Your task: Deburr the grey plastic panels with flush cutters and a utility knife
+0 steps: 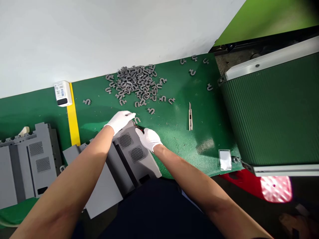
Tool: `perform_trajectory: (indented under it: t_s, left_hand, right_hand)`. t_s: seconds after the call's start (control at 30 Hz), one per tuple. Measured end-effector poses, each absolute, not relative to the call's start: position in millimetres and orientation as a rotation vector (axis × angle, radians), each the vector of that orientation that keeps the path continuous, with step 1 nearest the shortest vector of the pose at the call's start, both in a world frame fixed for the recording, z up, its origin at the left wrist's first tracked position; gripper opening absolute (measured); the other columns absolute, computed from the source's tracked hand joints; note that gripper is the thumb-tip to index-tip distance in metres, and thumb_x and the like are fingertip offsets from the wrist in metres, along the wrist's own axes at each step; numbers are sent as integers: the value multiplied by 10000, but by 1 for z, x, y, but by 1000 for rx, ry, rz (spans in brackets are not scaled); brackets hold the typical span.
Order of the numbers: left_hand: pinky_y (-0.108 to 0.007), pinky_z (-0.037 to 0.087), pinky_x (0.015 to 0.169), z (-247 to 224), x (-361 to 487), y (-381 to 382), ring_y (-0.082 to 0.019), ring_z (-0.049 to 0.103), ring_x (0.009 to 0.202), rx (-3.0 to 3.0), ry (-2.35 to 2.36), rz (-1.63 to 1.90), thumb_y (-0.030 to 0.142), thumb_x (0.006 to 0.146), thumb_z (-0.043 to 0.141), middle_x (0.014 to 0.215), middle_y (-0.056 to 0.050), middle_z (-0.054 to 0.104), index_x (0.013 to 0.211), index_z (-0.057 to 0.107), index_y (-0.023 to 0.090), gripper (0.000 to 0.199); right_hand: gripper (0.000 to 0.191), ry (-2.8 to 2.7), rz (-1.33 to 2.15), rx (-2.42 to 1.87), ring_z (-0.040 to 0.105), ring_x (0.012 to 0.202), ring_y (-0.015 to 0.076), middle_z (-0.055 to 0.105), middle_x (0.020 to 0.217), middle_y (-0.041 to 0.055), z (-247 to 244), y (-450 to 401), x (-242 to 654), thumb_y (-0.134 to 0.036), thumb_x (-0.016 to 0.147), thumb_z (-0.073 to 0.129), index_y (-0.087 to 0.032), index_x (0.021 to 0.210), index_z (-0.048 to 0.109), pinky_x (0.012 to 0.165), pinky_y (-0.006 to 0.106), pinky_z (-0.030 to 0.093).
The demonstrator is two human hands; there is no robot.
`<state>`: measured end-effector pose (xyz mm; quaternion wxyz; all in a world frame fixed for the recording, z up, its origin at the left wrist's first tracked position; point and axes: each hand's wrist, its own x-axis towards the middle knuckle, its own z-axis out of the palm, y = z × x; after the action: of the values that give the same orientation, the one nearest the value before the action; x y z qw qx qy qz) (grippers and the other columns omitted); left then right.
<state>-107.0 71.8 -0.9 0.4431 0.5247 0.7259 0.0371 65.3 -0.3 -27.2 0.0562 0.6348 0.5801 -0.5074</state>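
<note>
My left hand [121, 121], in a white glove, is at the far corner of a grey plastic housing [147, 162] with two mesh vents. Its fingers are closed in a pinch, and a grey U-shaped clip [137, 120] shows right at their tips. Beside the same corner, my white-gloved right hand [150, 139] has its fingers curled in. A small dark and reddish bit shows between the hands, too little to name. What the right fingers grip is hidden. Past the hands lies a heap of similar grey clips [136, 83].
A box cutter [190, 116] lies on the green table [171, 139]. A clear-and-white packet [225, 160] rests near a green conveyor belt [271, 113]. At left are another grey housing [22, 166] and a white device [62, 93]. Loose clips and curled scraps are scattered about.
</note>
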Motion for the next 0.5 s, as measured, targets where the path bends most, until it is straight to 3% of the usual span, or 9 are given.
perform_trajectory:
  t_s: [0.27, 0.5]
  left_hand:
    - [-341, 448, 742, -6, -109, 73, -218, 578, 788, 1297, 1797, 113, 591, 854, 613, 896, -37, 747, 922, 785, 225, 410]
    - [-346, 412, 711, -12, -112, 72, -198, 524, 709, 1305, 1776, 138, 602, 859, 605, 834, -26, 715, 895, 773, 224, 415]
  right_hand:
    - [701, 1758, -1514, 1935, 724, 1107, 314, 773, 1139, 208, -22, 3, 62, -666, 1080, 310, -111, 1123, 738, 947, 362, 505]
    - [693, 1781, -1473, 1931, 728, 1093, 307, 783, 1125, 202, -21, -2, 64, -661, 1082, 303, -130, 1093, 748, 943, 377, 509]
